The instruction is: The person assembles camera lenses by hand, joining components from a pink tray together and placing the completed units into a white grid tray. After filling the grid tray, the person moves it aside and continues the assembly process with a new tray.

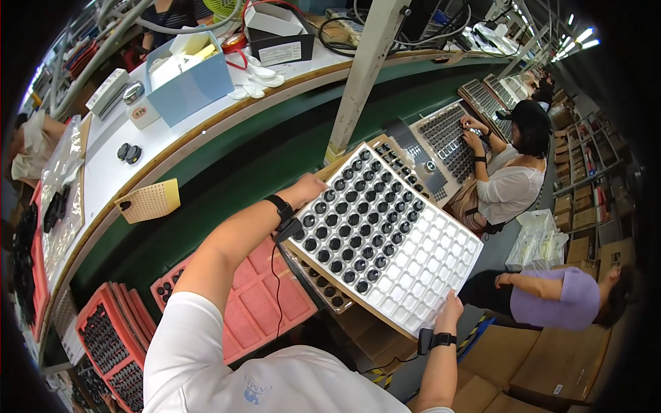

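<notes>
I hold a white plastic tray (427, 258) with rows of square pockets, tilted in front of me. Small black round parts (354, 220) fill the pockets on its left portion, while those toward the right hold nothing. My left hand (305, 191) grips the tray's upper left edge, fingers partly hidden. On the lower right edge, my right hand (450, 312) is closed around the rim. Brown cardboard shows along the tray's underside. Beneath it lies another tray with dark parts (323, 286), mostly covered.
A red compartmented tray (258, 296) lies left of the held tray. Stacked red trays (113, 344) stand farther left. A blue bin (189, 79) and white gloves (255, 77) rest on the curved bench. A co-worker (509, 165) sits right; another person (558, 296) stands near cardboard boxes (551, 361).
</notes>
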The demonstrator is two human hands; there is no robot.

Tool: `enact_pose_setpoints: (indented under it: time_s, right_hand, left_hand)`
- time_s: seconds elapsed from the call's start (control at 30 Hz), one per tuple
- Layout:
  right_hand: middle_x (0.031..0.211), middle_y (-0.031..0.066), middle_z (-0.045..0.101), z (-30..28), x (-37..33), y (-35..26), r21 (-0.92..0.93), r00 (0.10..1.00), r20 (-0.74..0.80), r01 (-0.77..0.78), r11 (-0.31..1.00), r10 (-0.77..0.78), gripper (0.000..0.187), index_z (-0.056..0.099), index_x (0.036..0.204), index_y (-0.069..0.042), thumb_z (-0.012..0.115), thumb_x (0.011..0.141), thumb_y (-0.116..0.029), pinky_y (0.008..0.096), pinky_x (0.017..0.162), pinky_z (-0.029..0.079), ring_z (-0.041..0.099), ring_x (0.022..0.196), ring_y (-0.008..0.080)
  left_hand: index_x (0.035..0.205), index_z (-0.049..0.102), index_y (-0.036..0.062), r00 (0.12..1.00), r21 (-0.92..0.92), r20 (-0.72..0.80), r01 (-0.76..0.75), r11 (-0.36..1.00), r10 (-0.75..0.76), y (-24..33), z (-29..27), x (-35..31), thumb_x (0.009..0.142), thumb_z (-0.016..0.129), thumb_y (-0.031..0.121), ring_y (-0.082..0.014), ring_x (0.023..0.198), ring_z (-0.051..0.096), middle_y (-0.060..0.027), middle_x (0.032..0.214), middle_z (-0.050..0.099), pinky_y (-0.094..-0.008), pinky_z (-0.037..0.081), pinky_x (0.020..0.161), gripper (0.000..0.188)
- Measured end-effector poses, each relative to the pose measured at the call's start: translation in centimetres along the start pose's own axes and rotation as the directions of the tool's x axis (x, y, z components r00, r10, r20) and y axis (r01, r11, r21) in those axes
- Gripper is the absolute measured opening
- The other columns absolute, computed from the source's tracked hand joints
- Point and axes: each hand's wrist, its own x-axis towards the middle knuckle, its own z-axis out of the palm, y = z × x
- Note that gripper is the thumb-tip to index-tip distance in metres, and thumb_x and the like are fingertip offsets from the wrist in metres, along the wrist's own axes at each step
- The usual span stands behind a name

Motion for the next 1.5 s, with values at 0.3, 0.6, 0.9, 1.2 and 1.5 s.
enact_pose_setpoints:
  time_s: [0.3, 0.6, 0.9, 1.2, 1.5]
  right_hand:
    - [0.085, 0.0039, 0.059, 3.0, -3.4, 1.5, 0.077, 0.994, -0.055, -0.094, 0.993, 0.098, 0.025, 0.059, 0.094, 0.007, 0.054, 0.09, -0.018, 0.0261, 0.069, 0.042, 0.051, 0.075, 0.0119]
    - [0.096, 0.0076, 0.06, 3.0, -2.6, 2.4, -0.036, 0.997, -0.011, -0.071, 0.997, 0.071, 0.033, 0.056, 0.105, 0.01, 0.056, 0.089, -0.02, 0.0264, 0.076, 0.042, 0.053, 0.085, 0.0144]
    - [0.097, 0.0086, 0.06, 2.4, -1.4, 4.2, -0.005, 0.991, 0.092, -0.1, 0.995, 0.1, 0.024, 0.057, 0.101, 0.008, 0.05, 0.087, -0.01, 0.0287, 0.075, 0.044, 0.056, 0.083, 0.0171]
    - [0.109, 0.013, 0.057, 1.3, 0.4, 5.1, 0.075, 0.911, 0.329, -0.289, 0.954, 0.25, 0.031, 0.051, 0.113, 0.005, 0.052, 0.084, -0.007, 0.0341, 0.086, 0.043, 0.055, 0.098, 0.0244]
    - [0.126, 0.0169, 0.04, 4.6, 1.9, -1.0, -0.678, 0.749, 0.426, 0.636, 0.369, -0.508, 0.055, 0.043, 0.126, -0.009, 0.063, 0.076, -0.015, 0.0461, 0.097, 0.03, 0.037, 0.118, 0.0351]
  left_hand:
    - [0.074, 0.065, -0.0039, 0.996, 0.155, -0.083, -0.026, 0.988, 0.039, 0.3, -1.8, 2.1, 0.081, 0.058, 0.012, -0.0148, 0.056, 0.057, -0.0086, 0.07, 0.063, -0.0315, 0.046, 0.052, 0.019]
    - [0.071, 0.064, -0.003, 0.973, 0.323, -0.18, -0.083, 0.943, 0.147, -1.6, -1.6, 3.7, 0.074, 0.062, 0.014, -0.0218, 0.06, 0.059, -0.0148, 0.064, 0.061, -0.0356, 0.046, 0.06, 0.017]
    - [0.08, 0.064, -0.0021, 0.952, 0.576, -0.178, -0.106, 0.811, 0.251, -2.3, -1.6, 4.7, 0.077, 0.054, 0.016, -0.025, 0.073, 0.06, -0.0182, 0.075, 0.063, -0.036, 0.047, 0.067, 0.021]
    - [0.09, 0.064, -0.0022, 0.973, 0.508, -0.16, -0.065, 0.859, 0.168, -1.0, -1.8, 3.8, 0.077, 0.053, 0.021, -0.0342, 0.088, 0.062, -0.0226, 0.091, 0.063, -0.0385, 0.048, 0.076, 0.029]
    - [0.104, 0.058, -0.0018, 0.859, 0.313, -0.415, -0.175, 0.934, 0.3, 0.5, -4.2, -5.2, 0.084, 0.056, 0.019, -0.0213, 0.087, 0.059, -0.0143, 0.094, 0.063, -0.0296, 0.046, 0.077, 0.029]
